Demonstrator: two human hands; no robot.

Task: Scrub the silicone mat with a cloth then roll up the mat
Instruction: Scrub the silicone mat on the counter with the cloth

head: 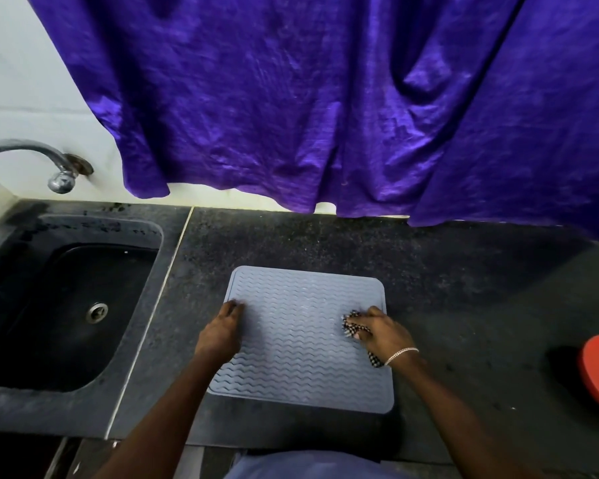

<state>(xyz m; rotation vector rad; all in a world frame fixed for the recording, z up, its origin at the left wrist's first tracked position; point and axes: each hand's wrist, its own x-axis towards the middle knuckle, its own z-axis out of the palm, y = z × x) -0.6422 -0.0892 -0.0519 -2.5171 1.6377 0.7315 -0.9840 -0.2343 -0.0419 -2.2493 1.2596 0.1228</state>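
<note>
The silicone mat lies flat on the table, with the sink to its left. The right hand, at the mat's right edge, has its fingers bunched round a checked cloth. The left hand bears down on the mat's left edge; I can't tell whether it pinches it. Best to keep that edge pinned and scrub along the mat's ridges with firm strokes.

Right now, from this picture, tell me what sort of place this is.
Probably a home kitchen: a dark stone counter with a sunken sink, a wall tap above it, and the right hand gripping a cloth on a silicone mat.
</note>
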